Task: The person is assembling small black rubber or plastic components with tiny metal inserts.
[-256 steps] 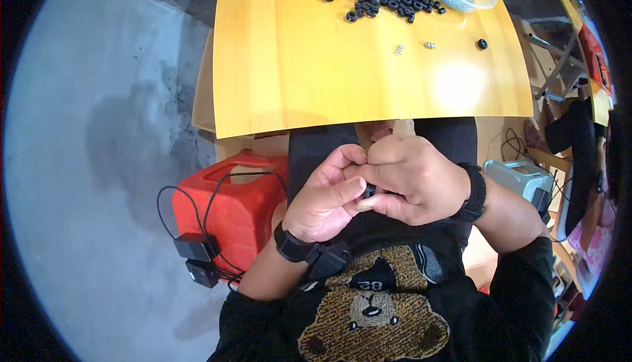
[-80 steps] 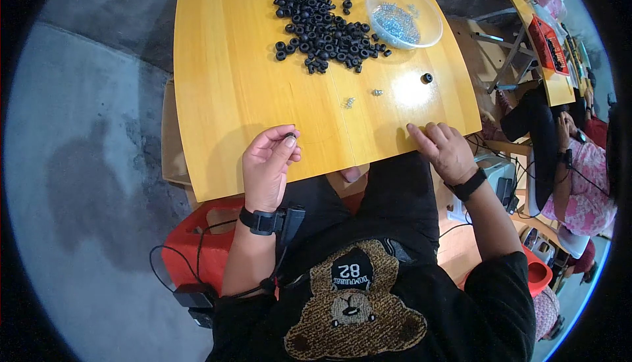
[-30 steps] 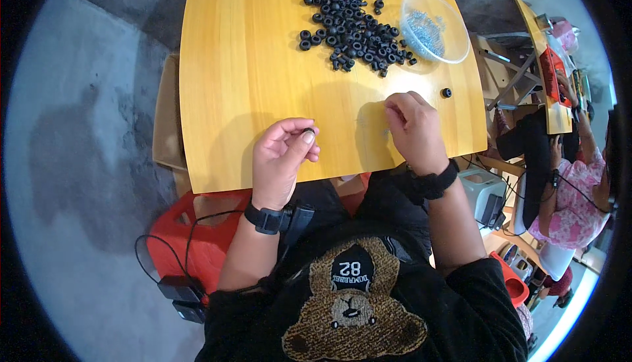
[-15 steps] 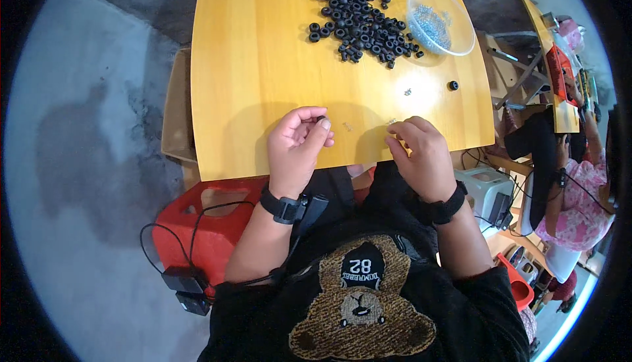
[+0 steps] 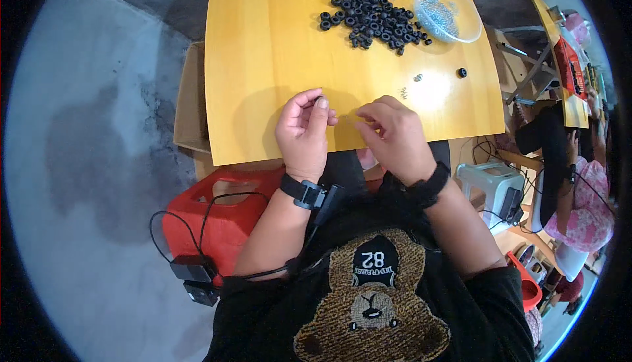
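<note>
While curled, both hands (image 5: 349, 131) hover over table (image 5: 263, 52).

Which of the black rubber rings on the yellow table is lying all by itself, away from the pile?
The single black ring near the table's right edge, below the clear bowl. The other loose rings sit heaped in the pile at the far end.

The desk (image 5: 263, 66) was smooth, yellow varnished wood with a soft sheen. Matt black rubber rings (image 5: 368, 6) lay heaped at upper centre beside a clear glossy plastic bowl (image 5: 454, 29). At left, the concrete floor (image 5: 92, 131) looked rough and blotchy grey.
</note>
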Demonstrator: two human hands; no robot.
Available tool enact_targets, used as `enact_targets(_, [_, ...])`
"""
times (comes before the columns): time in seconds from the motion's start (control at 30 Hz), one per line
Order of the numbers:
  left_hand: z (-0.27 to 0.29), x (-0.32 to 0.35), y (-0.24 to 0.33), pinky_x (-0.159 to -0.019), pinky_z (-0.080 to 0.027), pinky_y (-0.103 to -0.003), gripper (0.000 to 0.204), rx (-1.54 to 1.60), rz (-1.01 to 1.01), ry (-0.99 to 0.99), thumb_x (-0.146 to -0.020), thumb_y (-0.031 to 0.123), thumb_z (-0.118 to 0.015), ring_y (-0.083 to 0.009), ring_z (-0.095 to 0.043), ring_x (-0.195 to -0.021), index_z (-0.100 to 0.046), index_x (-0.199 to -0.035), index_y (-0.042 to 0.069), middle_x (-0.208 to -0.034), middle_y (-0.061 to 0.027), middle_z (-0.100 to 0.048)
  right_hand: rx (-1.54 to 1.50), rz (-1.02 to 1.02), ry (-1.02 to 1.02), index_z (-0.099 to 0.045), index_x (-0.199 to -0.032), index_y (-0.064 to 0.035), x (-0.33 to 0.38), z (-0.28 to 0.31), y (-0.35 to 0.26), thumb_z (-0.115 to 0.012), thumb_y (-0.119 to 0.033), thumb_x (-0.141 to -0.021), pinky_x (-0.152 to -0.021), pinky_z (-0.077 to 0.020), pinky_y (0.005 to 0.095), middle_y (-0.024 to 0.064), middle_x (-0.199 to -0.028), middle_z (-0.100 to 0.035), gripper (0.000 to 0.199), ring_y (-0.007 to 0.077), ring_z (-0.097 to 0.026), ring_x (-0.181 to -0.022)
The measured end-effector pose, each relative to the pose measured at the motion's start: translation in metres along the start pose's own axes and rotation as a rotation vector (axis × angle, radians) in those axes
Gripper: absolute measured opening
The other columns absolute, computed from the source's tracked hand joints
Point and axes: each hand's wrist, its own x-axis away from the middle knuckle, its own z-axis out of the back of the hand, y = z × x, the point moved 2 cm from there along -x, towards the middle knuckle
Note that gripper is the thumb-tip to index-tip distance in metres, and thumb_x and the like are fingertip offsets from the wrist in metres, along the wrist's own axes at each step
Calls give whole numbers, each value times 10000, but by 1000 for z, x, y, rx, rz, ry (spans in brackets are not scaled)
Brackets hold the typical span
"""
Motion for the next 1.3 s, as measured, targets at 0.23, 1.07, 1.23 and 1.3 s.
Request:
enact_targets(0.23, [0, -5, 0, -638, -505, -229, 166, 168, 73, 16, -873, 56, -575, -106, -583, -710, -562, -1022, -16, -826, -48, -587, 316, 190, -26, -589, -814, -25, -5, -28, 4, -570, -28, -705, -739, -470, 366, 141, -779, -538, 110, 300, -547, -816])
enact_targets(1.07, [-9, 57, 22, -795, -492, -260, 283, 627, 515, -363, -901, 90, -525, -150, -556, -879, -520, -1166, -10, -1089, -148, -574, -437, -286, 124, -638, -811, 10, 57, 51, 2, -651, -58, -778, -528, -443, 208, 39, -695, -625, 77, 72, -560, -582])
enact_targets(1.23, [-15, 71, 19, -791, -493, -266, 263, 628, 506, -391, -909, 109, -520, -167, -557, -881, -535, -1151, 9, -1053, -148, -584, -323, -56, 30, -662, -837, -16, 63, 54, -13, -658, -59, -763, -580, -456, 252, 72, -746, -617, 86, 139, -589, -648])
enact_targets(1.3, [-16, 76, 19, -781, -491, -262, 268, 634, 490, -402, -910, 110, -518, -165, -556, -871, -532, -1159, 13, -1038, -141, -587, -317, -16, 58, -663, -829, -19, 66, 54, -15, -661, -56, -752, -591, -457, 270, 91, -748, -617, 85, 185, -595, -662])
